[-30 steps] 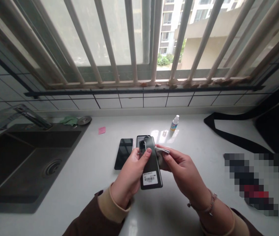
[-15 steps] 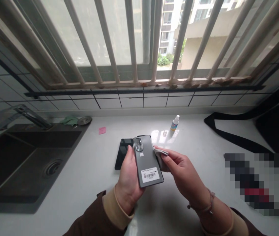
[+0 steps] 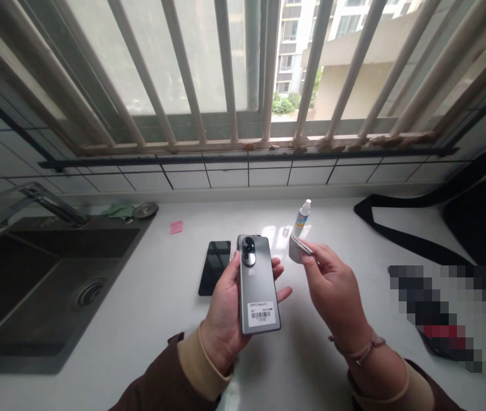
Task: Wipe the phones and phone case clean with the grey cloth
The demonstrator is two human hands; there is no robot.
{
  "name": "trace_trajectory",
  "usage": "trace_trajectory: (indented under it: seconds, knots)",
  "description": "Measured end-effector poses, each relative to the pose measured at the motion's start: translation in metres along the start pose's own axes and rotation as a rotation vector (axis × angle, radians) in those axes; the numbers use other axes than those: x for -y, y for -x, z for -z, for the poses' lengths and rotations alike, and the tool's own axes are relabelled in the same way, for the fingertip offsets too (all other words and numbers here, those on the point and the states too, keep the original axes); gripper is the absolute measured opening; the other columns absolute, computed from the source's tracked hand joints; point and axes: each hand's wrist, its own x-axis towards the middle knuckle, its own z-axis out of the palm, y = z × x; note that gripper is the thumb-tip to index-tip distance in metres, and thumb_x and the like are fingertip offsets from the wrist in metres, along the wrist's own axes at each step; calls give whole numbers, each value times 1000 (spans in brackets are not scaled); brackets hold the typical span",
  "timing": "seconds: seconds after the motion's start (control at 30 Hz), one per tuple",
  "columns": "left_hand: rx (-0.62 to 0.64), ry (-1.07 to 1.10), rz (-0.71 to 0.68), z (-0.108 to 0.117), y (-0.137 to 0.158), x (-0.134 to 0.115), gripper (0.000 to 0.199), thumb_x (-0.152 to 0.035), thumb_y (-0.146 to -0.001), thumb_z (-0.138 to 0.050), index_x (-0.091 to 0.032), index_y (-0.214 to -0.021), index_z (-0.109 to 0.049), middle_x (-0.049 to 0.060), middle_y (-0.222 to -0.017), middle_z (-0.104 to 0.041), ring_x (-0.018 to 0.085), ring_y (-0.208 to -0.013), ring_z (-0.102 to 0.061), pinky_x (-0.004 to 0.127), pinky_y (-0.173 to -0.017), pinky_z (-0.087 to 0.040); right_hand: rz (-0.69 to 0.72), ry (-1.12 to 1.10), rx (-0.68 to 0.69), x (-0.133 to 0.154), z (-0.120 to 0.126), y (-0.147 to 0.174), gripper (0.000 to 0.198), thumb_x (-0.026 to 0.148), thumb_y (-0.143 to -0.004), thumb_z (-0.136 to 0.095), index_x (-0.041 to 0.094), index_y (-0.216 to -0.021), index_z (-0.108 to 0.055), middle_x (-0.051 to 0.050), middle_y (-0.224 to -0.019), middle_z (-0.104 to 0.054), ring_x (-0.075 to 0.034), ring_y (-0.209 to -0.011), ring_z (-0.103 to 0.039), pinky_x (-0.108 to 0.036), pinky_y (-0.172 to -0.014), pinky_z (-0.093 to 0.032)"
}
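Observation:
A grey smartphone (image 3: 261, 285) lies back side up in my left hand (image 3: 221, 311), its camera lenses at the far end and a white barcode label near my wrist. The fingers of that hand wrap under it and show at its right edge. To the right, my right hand (image 3: 332, 285) pinches a folded grey cloth (image 3: 298, 250), held apart from the phone. Behind the phone, a dark-screened device (image 3: 213, 271) rests flat on the counter, partly hidden by my left hand. Just beyond the cloth stands a small white spray bottle (image 3: 302, 216), its base partly covered.
A sink (image 3: 49, 308) with a faucet (image 3: 54, 205) takes up the left. A pink sticky note (image 3: 176, 227) lies on the white counter (image 3: 157, 319). A black strap (image 3: 397, 228) and a blurred dark object (image 3: 435, 319) are at the right. Window bars (image 3: 229, 68) rise behind.
My right hand has moved right with the cloth, away from the phone's edge. The phone has turned slightly more upright in view, and my left fingertips now show at its right side.

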Motion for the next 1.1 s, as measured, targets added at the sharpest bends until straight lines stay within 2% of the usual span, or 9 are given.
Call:
trace_trajectory:
  seconds: [0.1,0.17,0.23,0.3,0.47,0.57,0.77,0.93,1.1]
  knots:
    - [55,-24,56,1,-1,10,52,-49,-103,-63,-17,-144,-63,17,-123,-76,33,-116,-74,64,-110,-52,212,38,40,3,-5,7,39,19,-103,-56,24,-138,-72,-8,-135,-75,-26,-125,-71,-46,-110,-59]
    - [94,-9,9,2,-3,17,47,-42,-103,-66,-23,-146,-62,12,-126,-76,29,-119,-73,53,-114,-52,377,32,145,5,-9,12,49,11,-102,-55,26,-148,-65,-7,-143,-72,-25,-133,-68,-46,-117,-56]
    - [113,28,-58,3,-6,22,42,-36,-104,-66,-22,-143,-63,11,-130,-74,24,-123,-72,41,-116,-51,495,12,256,6,-13,16,57,6,-100,-54,26,-153,-60,-7,-149,-68,-24,-138,-65,-47,-122,-53]
    - [110,49,-79,4,-9,23,38,-36,-105,-64,-18,-138,-65,14,-132,-73,24,-124,-71,36,-116,-51,550,-6,323,7,-13,17,62,3,-99,-53,26,-157,-56,-7,-152,-65,-25,-140,-63,-48,-123,-52]
    - [137,-3,-45,6,-10,19,41,-42,-104,-65,-16,-136,-66,15,-127,-73,25,-123,-71,37,-115,-52,596,-11,358,7,-10,15,66,2,-98,-56,27,-159,-52,-8,-153,-63,-28,-141,-62,-49,-123,-52]
    - [193,-63,-71,4,-7,18,43,-38,-104,-66,-21,-143,-62,12,-131,-72,24,-123,-71,37,-115,-52,556,1,321,6,-9,13,65,3,-98,-55,27,-158,-54,-7,-154,-62,-28,-142,-61,-49,-123,-53]
    - [270,-198,30,4,-1,21,49,-42,-105,-63,-35,-153,-52,7,-135,-71,25,-119,-73,44,-108,-56,478,78,226,0,-13,11,59,5,-101,-54,25,-156,-56,-9,-154,-61,-27,-142,-61,-47,-122,-52]
    - [184,-103,-76,7,-11,19,40,-38,-104,-66,-21,-140,-65,12,-131,-72,23,-124,-70,35,-114,-51,545,64,311,3,-13,13,61,5,-102,-53,26,-159,-52,-9,-154,-61,-25,-143,-60,-48,-122,-53]
    - [122,-81,-44,11,-18,16,45,-48,-102,-67,-14,-132,-70,16,-126,-74,26,-122,-71,36,-113,-53,600,41,374,6,-13,14,63,6,-101,-54,26,-160,-50,-9,-153,-62,-26,-142,-61,-48,-121,-54]
